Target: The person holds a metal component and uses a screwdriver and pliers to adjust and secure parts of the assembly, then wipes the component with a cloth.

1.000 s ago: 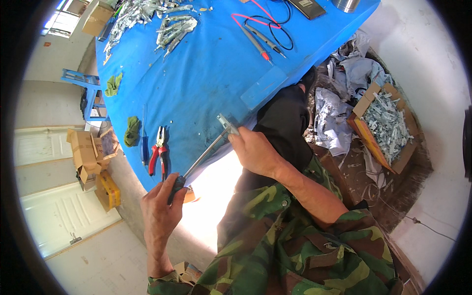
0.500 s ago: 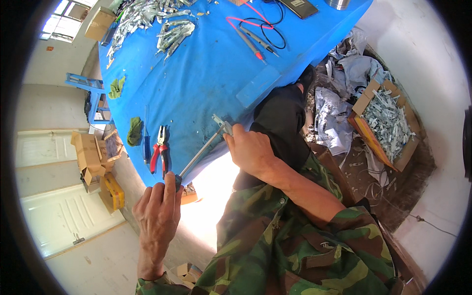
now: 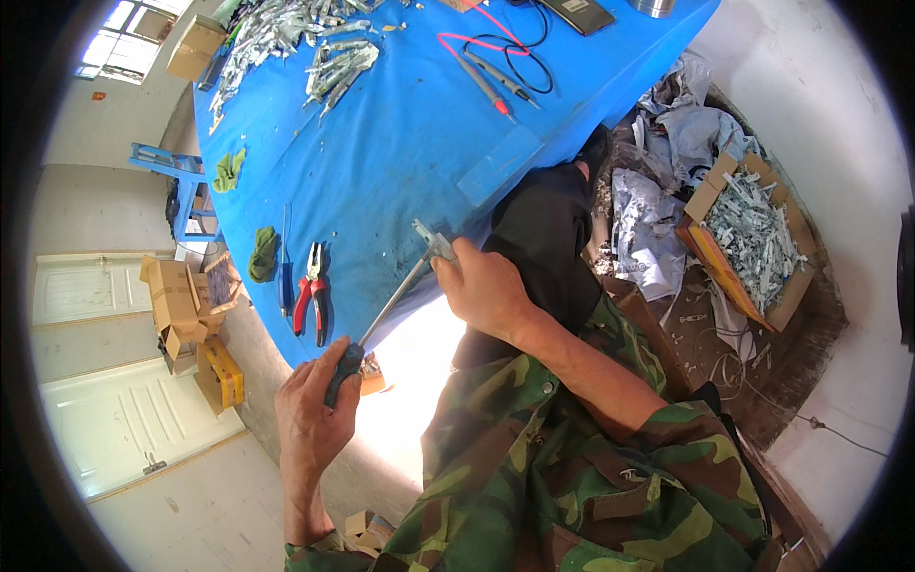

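My left hand is closed around the dark handle of a long screwdriver. The shaft slants up and to the right over the table's near edge, and its tip meets a small silvery metal part. That part is pinched in my right hand, whose fingers partly cover it. Left of the screwdriver lie red-and-black pliers with the jaws pointing away from me. Beside them rests a thin blue-handled screwdriver.
A blue cloth covers the table. At its far side are a heap of metal strips, red and black test probes and a phone. Green rags lie at the left edge. A carton of metal scraps stands at right.
My left hand has shifted slightly right and turned on the screwdriver, so more of its dark handle shows. My right hand and the metal part have barely moved.
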Available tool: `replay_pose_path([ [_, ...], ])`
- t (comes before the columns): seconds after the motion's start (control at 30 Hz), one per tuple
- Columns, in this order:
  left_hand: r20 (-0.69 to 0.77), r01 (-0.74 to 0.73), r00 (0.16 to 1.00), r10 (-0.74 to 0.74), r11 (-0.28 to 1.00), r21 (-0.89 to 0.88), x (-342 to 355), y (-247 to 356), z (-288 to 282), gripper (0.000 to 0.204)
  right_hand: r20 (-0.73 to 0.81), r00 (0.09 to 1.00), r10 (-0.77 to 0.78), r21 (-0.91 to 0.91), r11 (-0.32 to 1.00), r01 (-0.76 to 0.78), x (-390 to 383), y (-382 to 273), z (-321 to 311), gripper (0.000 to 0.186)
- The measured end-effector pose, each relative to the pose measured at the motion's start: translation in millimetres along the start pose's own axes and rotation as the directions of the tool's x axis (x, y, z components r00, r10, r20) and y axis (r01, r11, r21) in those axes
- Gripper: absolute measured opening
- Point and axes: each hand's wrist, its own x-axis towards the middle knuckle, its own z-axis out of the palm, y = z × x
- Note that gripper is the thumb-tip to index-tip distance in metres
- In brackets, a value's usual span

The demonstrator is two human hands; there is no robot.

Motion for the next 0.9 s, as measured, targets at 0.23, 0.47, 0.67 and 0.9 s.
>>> replay_pose_path([
  [0.23,0.096,0.215,0.976,-0.197,0.946,-0.241,-0.6,2.9,3.5,0.035,0.048,0.998,0.044,0.095,0.994,-0.048,3.3,0.8,-2.2,0.036],
  [0.47,0.102,0.206,0.978,-0.182,0.926,-0.318,0.6,-6.4,8.7,0.036,0.061,0.997,0.045,0.137,0.989,-0.053,4.6,0.8,-2.8,0.035],
  [0.67,0.054,0.136,0.991,-0.126,0.95,-0.28,1.2,-8.0,8.4,0.039,0.058,0.998,-0.001,-0.027,1.0,0.003,2.6,-4.3,-5.3,0.034],
  [0.9,0.091,0.017,0.995,-0.028,0.993,0.12,2.9,17.1,-11.2,0.046,0.035,0.995,-0.092,-0.236,0.967,0.098,1.9,-5.5,-7.9,0.031],
])
